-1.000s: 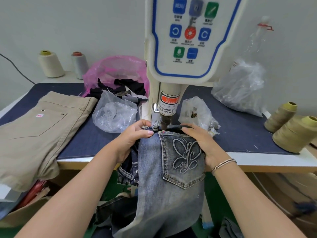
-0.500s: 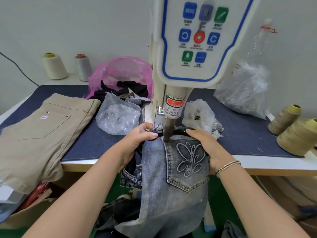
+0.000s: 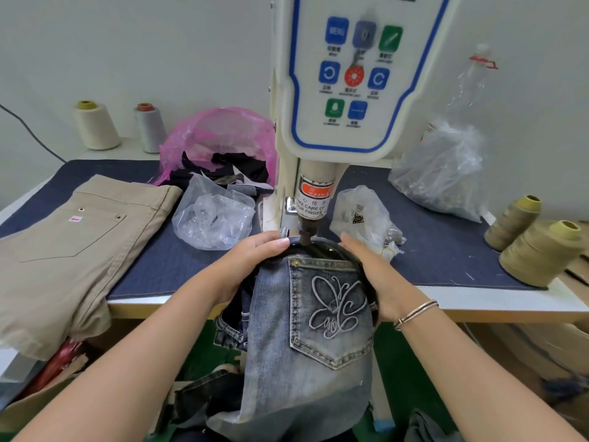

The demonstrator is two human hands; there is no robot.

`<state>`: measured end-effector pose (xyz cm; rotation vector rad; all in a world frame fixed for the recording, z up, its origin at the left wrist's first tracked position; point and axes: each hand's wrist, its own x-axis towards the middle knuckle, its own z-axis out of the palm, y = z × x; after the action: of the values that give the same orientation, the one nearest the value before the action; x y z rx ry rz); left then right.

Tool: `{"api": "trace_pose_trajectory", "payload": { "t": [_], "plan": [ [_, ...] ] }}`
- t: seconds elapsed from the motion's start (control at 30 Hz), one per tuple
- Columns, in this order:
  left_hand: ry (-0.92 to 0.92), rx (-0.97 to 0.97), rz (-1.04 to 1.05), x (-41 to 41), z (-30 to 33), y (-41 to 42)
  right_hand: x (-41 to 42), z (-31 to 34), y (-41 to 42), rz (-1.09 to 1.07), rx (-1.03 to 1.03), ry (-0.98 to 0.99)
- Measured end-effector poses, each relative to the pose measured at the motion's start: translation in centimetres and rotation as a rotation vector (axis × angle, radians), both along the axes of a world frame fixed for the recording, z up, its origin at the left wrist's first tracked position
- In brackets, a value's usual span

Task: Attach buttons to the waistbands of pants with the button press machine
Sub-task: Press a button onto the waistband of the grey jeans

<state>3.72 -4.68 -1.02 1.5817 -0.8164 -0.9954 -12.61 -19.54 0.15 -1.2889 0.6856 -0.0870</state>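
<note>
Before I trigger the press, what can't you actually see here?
Head view only:
- Lower die and any button: hidden under the waistband and punch.
- Fingertips of the left hand and right hand: partly tucked behind denim.
- Bag contents: too small.
- Machine top: cut off by the frame.

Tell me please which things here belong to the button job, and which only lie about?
In use: jeans, button press machine, left hand, right hand, both gripping the waistband under the press head.

Lying about: khaki pants, pink bag, clear bags, thread cones.
</note>
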Motion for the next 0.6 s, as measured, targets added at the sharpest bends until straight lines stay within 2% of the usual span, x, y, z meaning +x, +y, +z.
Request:
{"api": "trace_pose_trajectory", "payload": {
  "t": [0.03,0.1,0.2,0.27,0.3,0.4,0.43,0.47,0.6],
  "plan": [
    [-0.017,0.047,-0.039,0.0,0.2,0.4,-0.1,0.0,0.4,0.004,-0.046,-0.020],
    [-0.010,0.078,-0.036,0.4,0.5,0.5,-0.3,-0.2,1.2,0.043,-0.265,-0.104],
    [-0.051,-0.040,-0.074,1.2,0.4,1.6,-0.7,-0.3,2.4,0.209,-0.468,-0.176],
    [-0.057,-0.102,-0.010,1.4,-0.2,2.2,-1.0,0.1,1.9,0.245,-0.582,-0.169],
    [-0.041,-0.122,0.011,1.3,-0.4,2.4,-0.9,0.5,1.2,0.174,-0.617,-0.174],
    [-0.016,-0.127,-0.056,1.1,-0.5,3.1,-0.6,2.1,-2.0,-0.250,-0.729,-0.163],
    [-0.015,-0.129,-0.074,1.0,-0.3,3.1,-0.2,2.5,-3.4,-0.315,-0.844,-0.084],
    [-0.021,-0.130,-0.065,0.8,-0.2,2.9,0.2,2.7,-4.8,-0.290,-0.971,0.043],
    [-0.124,-0.210,-0.018,-0.3,0.2,2.2,2.6,2.6,-7.7,0.083,-1.301,0.549]
  ]
}}
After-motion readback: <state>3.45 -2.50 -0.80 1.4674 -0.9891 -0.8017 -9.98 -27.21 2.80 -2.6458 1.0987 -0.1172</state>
